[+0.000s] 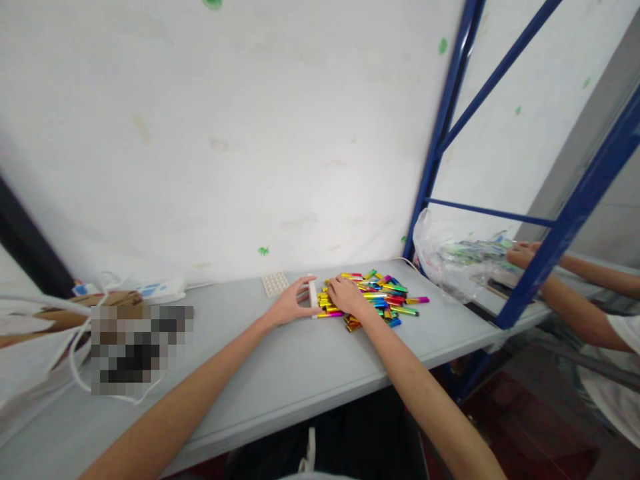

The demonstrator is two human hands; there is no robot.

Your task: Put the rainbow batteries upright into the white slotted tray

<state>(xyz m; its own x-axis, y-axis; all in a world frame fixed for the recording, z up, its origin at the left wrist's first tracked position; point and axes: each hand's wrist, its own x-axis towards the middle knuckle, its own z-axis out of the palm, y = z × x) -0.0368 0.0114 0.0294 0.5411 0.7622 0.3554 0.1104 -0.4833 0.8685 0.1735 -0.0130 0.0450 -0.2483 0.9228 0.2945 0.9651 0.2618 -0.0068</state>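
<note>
A heap of small shiny sticks in gold, pink, green and blue [385,295] lies on the grey table [280,373]. My left hand [293,301] grips a small white tray [313,296] standing on edge at the heap's left side, fingers curled round it. My right hand [346,295] rests on the left part of the heap, fingers bent down over several gold sticks; whether it holds one is hidden. A second white tray with round holes [275,283] lies flat just behind my left hand.
A clear plastic bag of coloured pieces [457,263] sits right of a blue metal rack post [440,133]. Another person's arms [565,287] reach in at the right. A white power strip [157,291], cables and a cardboard box [60,317] lie at the left.
</note>
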